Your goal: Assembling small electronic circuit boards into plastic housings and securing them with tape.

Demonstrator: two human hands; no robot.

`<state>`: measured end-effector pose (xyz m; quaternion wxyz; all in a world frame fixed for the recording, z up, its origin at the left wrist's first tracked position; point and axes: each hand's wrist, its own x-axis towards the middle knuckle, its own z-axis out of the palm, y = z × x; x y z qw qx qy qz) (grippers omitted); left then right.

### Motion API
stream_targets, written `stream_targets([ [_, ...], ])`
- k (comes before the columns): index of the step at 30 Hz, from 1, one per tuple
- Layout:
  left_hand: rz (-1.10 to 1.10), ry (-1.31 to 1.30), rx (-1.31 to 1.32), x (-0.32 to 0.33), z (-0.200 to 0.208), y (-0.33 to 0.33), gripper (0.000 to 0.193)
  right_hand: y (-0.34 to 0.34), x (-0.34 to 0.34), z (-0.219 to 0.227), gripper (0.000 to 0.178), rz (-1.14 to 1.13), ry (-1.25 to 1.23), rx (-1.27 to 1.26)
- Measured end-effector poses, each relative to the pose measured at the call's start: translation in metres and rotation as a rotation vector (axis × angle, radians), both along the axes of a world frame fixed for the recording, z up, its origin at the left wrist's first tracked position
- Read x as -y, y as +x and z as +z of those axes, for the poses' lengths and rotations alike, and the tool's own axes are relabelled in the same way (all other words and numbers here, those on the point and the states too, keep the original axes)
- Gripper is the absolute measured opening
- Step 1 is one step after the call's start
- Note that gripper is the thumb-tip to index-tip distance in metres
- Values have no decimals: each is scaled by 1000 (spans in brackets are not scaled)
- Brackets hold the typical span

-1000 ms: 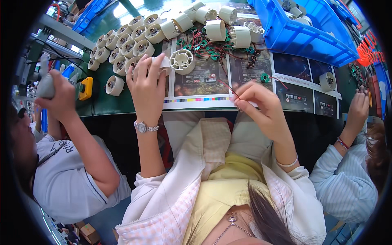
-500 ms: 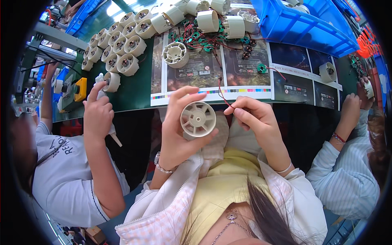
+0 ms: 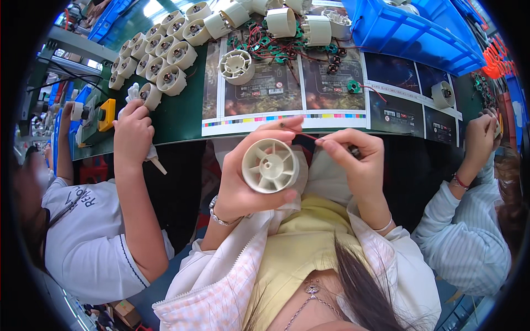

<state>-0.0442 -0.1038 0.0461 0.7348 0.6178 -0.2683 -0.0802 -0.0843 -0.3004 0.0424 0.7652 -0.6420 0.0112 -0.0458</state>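
Note:
My left hand is wrapped round a cream plastic fan housing, its spoked open face and small hub turned up toward me. Between the thumb and forefinger of my right hand is pinched a thin red wire. It stretches leftward to the fingertips of my left hand, above the housing. A small dark metallic part shows among the curled fingers of my right hand; its kind is hard to make out. Both hands are in front of the table's near edge.
Printed sheets cover the green table, with a heap of wired green circuit boards on them. Several cream housings stand at the far left. A blue crate sits far right. Co-workers' hands work on either side.
The housing has tipped and shifted slightly, showing more of its inner spokes. My right hand has turned, bringing the dark part into sight, and the wire now runs across to my left fingertips.

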Motion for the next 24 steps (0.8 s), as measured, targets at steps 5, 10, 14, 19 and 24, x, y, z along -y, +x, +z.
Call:
stream_targets([
  [5,153,265,97,2,3,-5,65,-8,8,8,5,108,99,11],
  [10,147,291,162,3,-4,-5,63,-12,3,7,6,279,164,-50],
  [14,148,282,379,4,-12,-3,67,-13,-1,5,7,237,150,-97],
  [19,225,365,590,5,-19,0,76,-11,-1,3,8,204,135,-169],
  [24,281,262,532,6,-26,0,79,-7,0,-1,6,215,274,-283],
])
